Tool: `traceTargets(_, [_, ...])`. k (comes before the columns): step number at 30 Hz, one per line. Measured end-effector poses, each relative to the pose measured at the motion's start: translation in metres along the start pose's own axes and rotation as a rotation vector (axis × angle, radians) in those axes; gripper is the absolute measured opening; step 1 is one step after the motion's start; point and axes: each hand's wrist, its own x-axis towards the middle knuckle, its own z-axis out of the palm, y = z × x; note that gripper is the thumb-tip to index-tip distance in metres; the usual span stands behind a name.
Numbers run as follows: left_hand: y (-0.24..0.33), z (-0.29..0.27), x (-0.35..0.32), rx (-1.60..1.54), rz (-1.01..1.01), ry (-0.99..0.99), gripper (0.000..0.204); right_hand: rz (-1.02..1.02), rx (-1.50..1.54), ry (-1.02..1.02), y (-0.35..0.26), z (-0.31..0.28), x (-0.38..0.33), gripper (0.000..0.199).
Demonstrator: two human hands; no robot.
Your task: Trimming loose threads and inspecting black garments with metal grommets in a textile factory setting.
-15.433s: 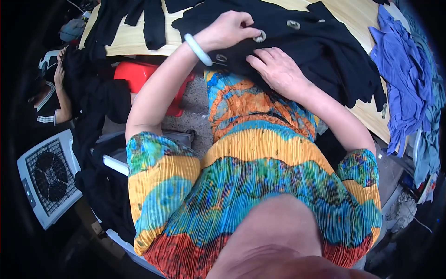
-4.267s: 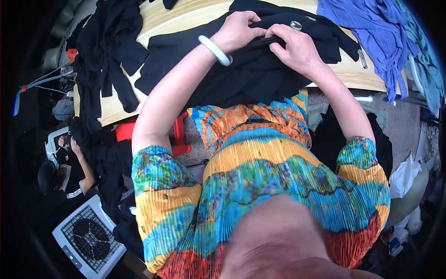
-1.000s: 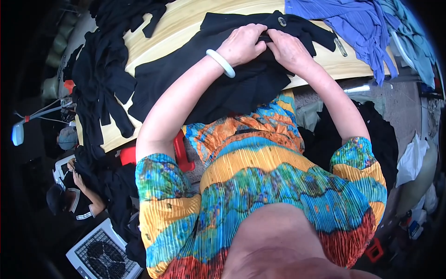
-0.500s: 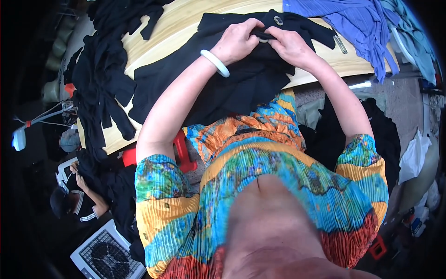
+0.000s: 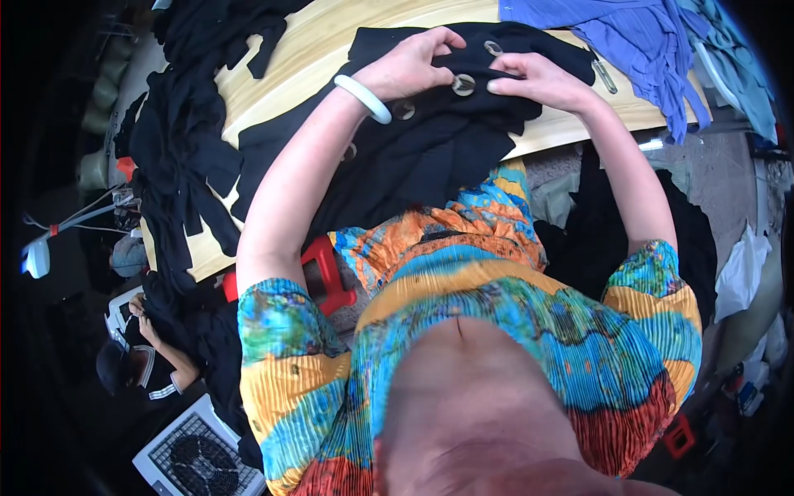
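Note:
A black garment [image 5: 389, 169] with large round mottled buttons lies over the table's near edge. One button [image 5: 463, 84] shows between my two hands, another [image 5: 494, 49] lies farther back, and two more sit toward the left, partly under my left arm. My left hand [image 5: 413, 66], with a pale bangle [image 5: 362, 98] at the wrist, rests over the cloth, thumb beside the middle button, fingers apart. To the right of that button my right hand [image 5: 542, 80] touches the cloth, its thumb and forefinger spread. Its other fingers are partly hidden.
On the wooden table [image 5: 331, 50] more black garments [image 5: 178, 140] are heaped at left, purple cloth [image 5: 612, 41] at back right. Thread snips [image 5: 605, 76] lie near the right edge. A red stool [image 5: 327, 277] stands below; a person [image 5: 153, 355] works at lower left beside a fan [image 5: 198, 455].
My hands have come apart from a pinch on the garment's edge, the left moving left and the right moving right. The middle button is now uncovered, and the cloth lies flatter.

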Motion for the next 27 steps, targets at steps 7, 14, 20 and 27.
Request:
traceTargets(7, [0.001, 0.002, 0.052, 0.002, -0.369, 0.080, 0.058, -0.199, -0.530, 0.331, 0.022, -0.003, -0.021, 0.022])
traceTargets(14, [-0.012, 0.024, 0.106, 0.252, -0.309, 0.120, 0.038, -0.218, -0.554, 0.545, 0.021, 0.008, -0.003, 0.022])
traceTargets(20, [-0.017, 0.034, 0.105, -0.010, -0.305, 0.224, 0.023, -0.161, -0.424, 0.632, 0.025, 0.008, 0.005, 0.020])
traceTargets(27, [-0.013, 0.038, 0.099, 0.066, -0.203, 0.234, 0.026, -0.217, -0.469, 0.720, 0.035, 0.011, 0.006, 0.022])
